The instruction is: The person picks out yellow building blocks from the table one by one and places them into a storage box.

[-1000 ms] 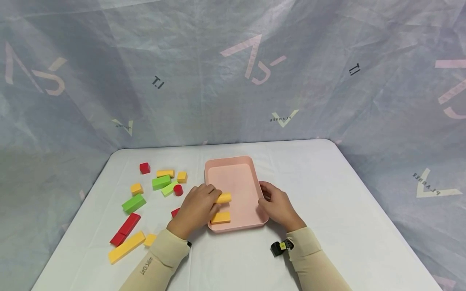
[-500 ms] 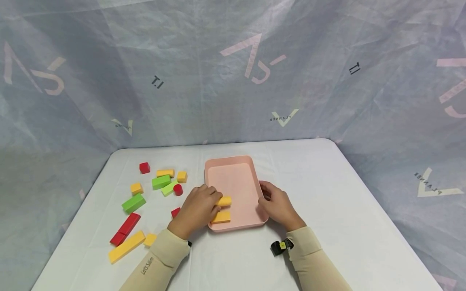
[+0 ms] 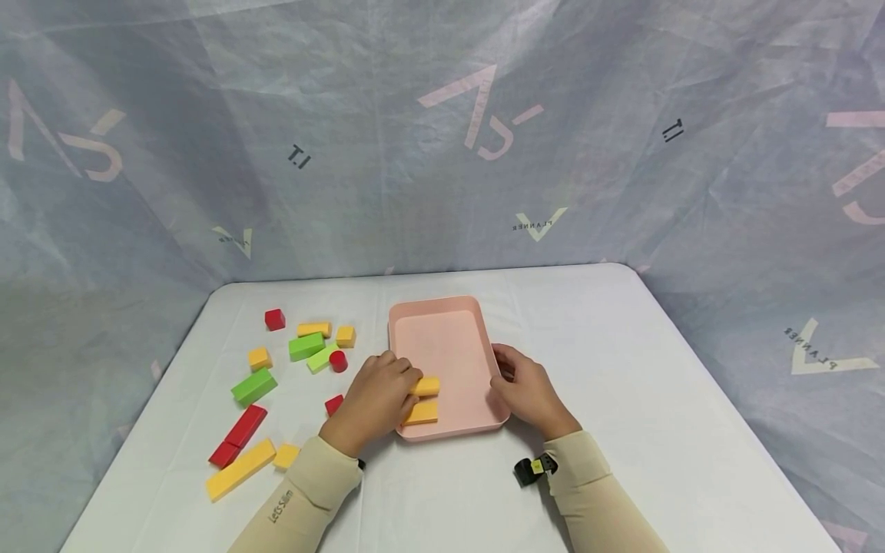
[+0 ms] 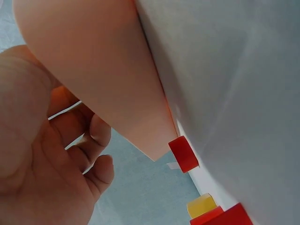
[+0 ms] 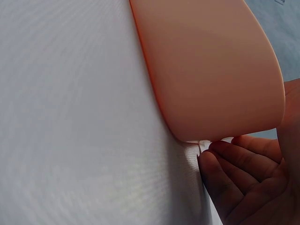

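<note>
The yellow piece [image 3: 429, 386] is sitting in the tray [image 3: 435, 309], just beside another yellow block [image 3: 422, 413]. The left hand [image 3: 376, 395] is pinching it, thumb and finger closed; releasing gently, keeping both aligned, seems best. The right hand [image 3: 528, 388] is steadying the tray's right side, fingers half-curled round it.

High head view facing forward-down, wrist views close; tray [image 3: 442, 338] shared
</note>
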`<state>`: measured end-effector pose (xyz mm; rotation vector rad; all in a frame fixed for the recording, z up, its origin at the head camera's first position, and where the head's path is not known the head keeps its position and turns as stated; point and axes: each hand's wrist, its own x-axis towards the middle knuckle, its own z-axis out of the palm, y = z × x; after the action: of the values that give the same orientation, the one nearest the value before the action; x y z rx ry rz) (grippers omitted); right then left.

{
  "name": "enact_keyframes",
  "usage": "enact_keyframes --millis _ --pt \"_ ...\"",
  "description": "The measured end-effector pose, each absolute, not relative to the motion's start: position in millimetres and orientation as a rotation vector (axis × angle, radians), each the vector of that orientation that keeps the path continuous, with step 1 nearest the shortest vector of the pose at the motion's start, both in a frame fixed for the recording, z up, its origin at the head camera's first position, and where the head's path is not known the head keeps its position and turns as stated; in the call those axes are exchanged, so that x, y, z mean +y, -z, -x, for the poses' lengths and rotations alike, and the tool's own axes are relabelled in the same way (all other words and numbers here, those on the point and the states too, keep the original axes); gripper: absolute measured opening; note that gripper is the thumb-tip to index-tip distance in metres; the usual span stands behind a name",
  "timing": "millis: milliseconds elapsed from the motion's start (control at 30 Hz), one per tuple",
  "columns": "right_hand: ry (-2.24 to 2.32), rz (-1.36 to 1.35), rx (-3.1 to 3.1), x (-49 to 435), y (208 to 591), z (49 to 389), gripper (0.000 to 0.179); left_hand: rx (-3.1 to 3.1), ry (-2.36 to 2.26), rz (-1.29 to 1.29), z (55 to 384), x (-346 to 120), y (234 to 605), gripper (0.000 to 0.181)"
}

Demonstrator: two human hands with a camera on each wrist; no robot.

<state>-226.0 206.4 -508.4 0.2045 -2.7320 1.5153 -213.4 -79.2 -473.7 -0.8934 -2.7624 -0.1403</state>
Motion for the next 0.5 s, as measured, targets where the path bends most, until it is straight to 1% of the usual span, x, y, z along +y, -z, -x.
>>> enact_keyframes --millis 167,500 --pt "-1.52 -0.199 -2.736 206.2 507.8 226.0 0.056 -2.785 0.123 0.882 213.6 -79.3 474.7 0.028" --pt "-1.505 -0.186 -2.746 205.9 506.1 225.5 0.056 -2.813 0.09 0.872 214.3 -78.9 475.7 0.025"
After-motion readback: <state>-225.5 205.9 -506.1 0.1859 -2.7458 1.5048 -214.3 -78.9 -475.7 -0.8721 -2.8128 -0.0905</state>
